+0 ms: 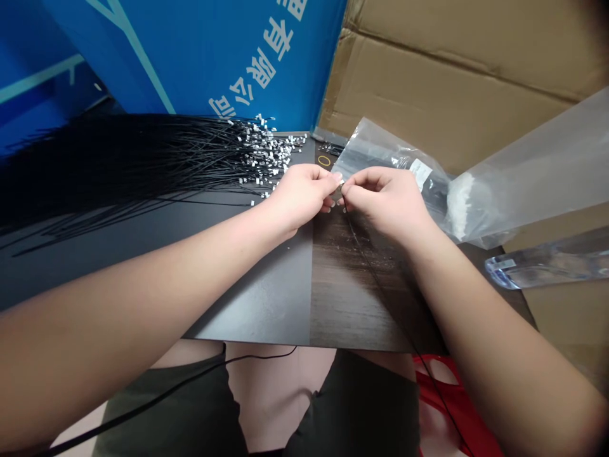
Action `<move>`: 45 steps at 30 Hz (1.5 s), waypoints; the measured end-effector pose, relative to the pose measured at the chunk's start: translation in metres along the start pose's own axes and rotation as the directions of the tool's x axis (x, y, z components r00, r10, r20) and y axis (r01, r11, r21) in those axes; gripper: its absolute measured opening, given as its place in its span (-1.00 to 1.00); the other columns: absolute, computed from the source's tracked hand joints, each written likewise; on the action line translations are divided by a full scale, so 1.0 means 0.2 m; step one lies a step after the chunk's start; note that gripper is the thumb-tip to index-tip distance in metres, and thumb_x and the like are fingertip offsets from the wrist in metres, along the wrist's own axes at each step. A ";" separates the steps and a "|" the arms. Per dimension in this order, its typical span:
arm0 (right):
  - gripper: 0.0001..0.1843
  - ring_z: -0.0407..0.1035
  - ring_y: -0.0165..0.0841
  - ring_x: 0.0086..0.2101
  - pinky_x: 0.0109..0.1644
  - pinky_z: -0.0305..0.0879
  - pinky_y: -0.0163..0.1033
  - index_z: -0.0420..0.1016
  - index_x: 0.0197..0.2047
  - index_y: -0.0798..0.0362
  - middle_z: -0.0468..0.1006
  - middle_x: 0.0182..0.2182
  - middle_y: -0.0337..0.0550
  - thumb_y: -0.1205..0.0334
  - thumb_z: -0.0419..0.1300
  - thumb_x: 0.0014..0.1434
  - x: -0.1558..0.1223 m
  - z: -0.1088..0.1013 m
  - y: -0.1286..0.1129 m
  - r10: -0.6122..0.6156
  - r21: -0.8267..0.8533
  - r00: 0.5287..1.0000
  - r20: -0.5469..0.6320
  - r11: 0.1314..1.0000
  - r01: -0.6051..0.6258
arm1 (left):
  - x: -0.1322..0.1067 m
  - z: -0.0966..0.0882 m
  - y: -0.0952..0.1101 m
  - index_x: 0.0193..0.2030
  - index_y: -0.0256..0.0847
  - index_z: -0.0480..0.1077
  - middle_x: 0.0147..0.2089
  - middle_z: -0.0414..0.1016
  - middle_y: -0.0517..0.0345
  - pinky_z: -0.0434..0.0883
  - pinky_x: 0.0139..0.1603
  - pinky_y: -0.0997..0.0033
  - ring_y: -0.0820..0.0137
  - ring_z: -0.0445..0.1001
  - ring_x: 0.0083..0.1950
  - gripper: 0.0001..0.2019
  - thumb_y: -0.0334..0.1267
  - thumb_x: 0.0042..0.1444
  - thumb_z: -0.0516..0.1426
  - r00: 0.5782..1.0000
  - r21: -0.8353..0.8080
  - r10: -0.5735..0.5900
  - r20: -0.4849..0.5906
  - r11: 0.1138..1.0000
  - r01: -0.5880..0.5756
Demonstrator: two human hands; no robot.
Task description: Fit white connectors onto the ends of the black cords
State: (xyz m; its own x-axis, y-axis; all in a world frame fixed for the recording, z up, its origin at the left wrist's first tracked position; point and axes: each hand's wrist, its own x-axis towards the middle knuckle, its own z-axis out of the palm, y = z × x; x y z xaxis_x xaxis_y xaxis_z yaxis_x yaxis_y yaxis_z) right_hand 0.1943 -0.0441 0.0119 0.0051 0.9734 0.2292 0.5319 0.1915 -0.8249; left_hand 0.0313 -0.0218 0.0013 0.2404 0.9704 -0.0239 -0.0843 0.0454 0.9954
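Observation:
Over the dark table, my left hand (304,195) and my right hand (391,202) meet fingertip to fingertip. Between the left thumb and fingers is a small white connector (341,182), mostly covered by the fingertips. My right hand pinches the end of a thin black cable (364,254), which hangs from the fingers across the table and over its front edge at the lower right. Whether the cable end sits inside the connector is hidden. To the left lies a big bundle of black cables (157,158), with white connectors (266,149) at their near-right ends.
Behind my right hand lie a clear plastic bag (375,143) and another bag of small white pieces (460,206). A yellow rubber band (324,160) is near the bag. A blue panel (190,57) and cardboard (451,82) stand at the back. Something red (457,393) shows below the table.

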 end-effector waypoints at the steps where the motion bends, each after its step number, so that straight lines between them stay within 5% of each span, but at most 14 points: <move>1: -0.91 0.40 -0.38 -0.45 -0.33 0.28 -0.24 0.64 -0.40 0.06 0.62 -0.49 -0.20 0.36 0.28 0.05 0.00 0.00 0.00 -0.022 -0.020 1.000 -0.006 1.000 0.022 | 0.00 0.00 0.00 -0.44 -0.25 0.42 -0.46 0.49 0.16 0.39 -0.34 0.45 0.53 0.40 -0.45 -0.70 -0.36 0.38 0.24 1.000 -0.004 -0.015 -0.009 1.000 0.015; 26: -0.89 0.35 -0.38 -0.44 -0.29 0.23 -0.23 0.61 -0.37 0.05 0.62 -0.44 -0.19 0.26 0.26 0.14 -0.01 0.00 0.01 -0.206 -0.310 0.978 0.026 0.929 0.204 | 0.00 0.00 0.00 -0.47 -0.27 0.41 -0.48 0.45 0.16 0.40 -0.33 0.47 0.54 0.40 -0.46 -0.66 -0.39 0.40 0.20 0.997 -0.019 -0.076 -0.007 0.997 0.076; 45: -0.86 0.39 -0.36 -0.45 -0.31 0.23 -0.20 0.64 -0.39 0.05 0.65 -0.46 -0.16 0.21 0.29 0.15 -0.02 0.02 0.00 -0.107 -0.248 0.994 -0.027 0.964 0.097 | 0.01 0.00 -0.01 -0.47 -0.24 0.38 -0.51 0.44 0.20 0.40 -0.32 0.47 0.51 0.38 -0.46 -0.68 -0.42 0.34 0.25 0.997 0.168 0.076 -0.031 0.983 -0.070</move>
State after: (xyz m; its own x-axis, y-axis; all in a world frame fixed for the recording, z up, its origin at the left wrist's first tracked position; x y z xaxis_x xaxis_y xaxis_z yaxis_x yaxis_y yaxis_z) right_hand 0.1913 -0.0473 0.0090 -0.0291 0.9436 0.3297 0.7233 0.2475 -0.6446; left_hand 0.0319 -0.0192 0.0001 0.2030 0.9779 0.0491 0.0627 -0.0631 0.9960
